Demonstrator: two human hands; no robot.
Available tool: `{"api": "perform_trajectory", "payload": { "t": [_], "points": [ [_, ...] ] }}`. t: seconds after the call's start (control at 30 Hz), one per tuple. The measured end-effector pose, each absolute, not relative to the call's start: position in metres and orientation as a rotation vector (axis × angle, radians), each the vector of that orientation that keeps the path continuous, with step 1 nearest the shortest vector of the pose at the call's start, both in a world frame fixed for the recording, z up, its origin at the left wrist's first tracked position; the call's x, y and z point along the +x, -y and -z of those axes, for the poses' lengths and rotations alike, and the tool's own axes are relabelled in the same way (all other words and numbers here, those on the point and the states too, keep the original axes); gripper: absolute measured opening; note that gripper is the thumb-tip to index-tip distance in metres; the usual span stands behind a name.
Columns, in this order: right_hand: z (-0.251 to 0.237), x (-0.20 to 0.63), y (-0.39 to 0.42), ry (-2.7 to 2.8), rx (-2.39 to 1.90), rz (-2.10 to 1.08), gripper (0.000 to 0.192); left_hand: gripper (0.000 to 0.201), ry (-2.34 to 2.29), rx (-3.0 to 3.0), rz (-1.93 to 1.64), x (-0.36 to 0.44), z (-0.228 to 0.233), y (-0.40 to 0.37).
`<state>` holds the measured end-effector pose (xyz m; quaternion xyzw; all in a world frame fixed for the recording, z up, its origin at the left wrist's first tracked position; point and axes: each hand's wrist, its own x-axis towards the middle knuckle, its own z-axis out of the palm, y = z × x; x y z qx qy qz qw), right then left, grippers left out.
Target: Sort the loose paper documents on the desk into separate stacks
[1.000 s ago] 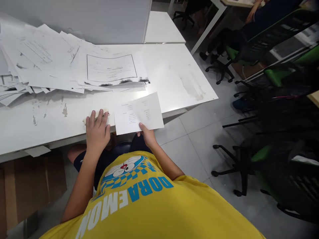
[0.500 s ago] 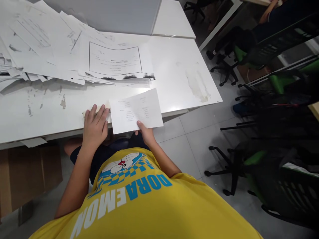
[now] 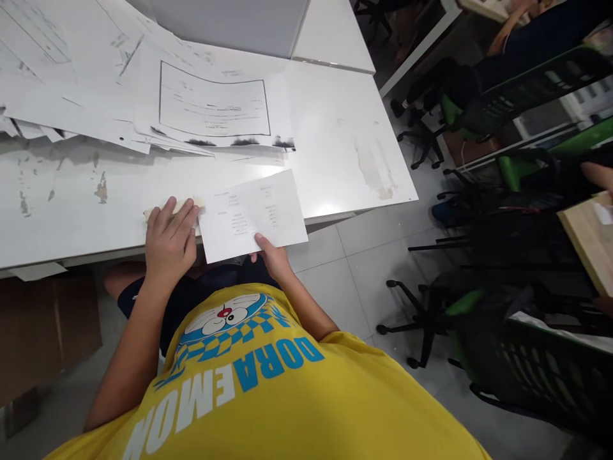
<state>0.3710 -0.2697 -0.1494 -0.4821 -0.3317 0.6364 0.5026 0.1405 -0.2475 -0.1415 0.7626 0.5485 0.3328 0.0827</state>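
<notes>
One head-worn view looks steeply down, close over the white desk [image 3: 335,140] edge.

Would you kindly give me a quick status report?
Left hand flat on pale cloth. Right hand pinching folded sheet at desk edge. Paper pile behind.

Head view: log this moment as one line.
left hand: flat on cloth | right hand: fingers pinch folded sheet at desk edge | paper pile: behind

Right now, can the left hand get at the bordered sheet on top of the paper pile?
Probably yes. The left hand rests on a pale strip at the desk's near edge; only bare white desk lies between it and the bordered sheet.
</notes>
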Motion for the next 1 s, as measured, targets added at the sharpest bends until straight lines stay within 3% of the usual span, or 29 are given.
{"api": "perform_trajectory", "payload": {
  "t": [0.3, 0.67, 0.8, 0.9, 1.0],
  "points": [
    [0.158, 0.37, 0.269, 0.83, -1.169, -1.531, 0.049, 0.031, -1.81, 2.023, -1.149, 0.151, 0.163, 0.235],
    [0.159, 0.366, 0.272, 0.849, -1.151, -1.455, 0.045, 0.034, -1.789, 2.036, -1.265, 0.152, 0.164, 0.232],
    [0.15, 0.383, 0.274, 1.014, -1.32, -1.226, 0.037, 0.039, -1.786, 2.142, -1.273, 0.158, 0.155, 0.241],
    [0.132, 0.388, 0.237, 0.98, -1.281, -1.013, 0.035, 0.038, -1.777, 2.179, -1.244, 0.162, 0.14, 0.248],
    [0.108, 0.365, 0.166, 0.799, -1.001, -0.998, 0.033, 0.034, -1.788, 2.168, -1.267, 0.144, 0.123, 0.241]
  ]
}}
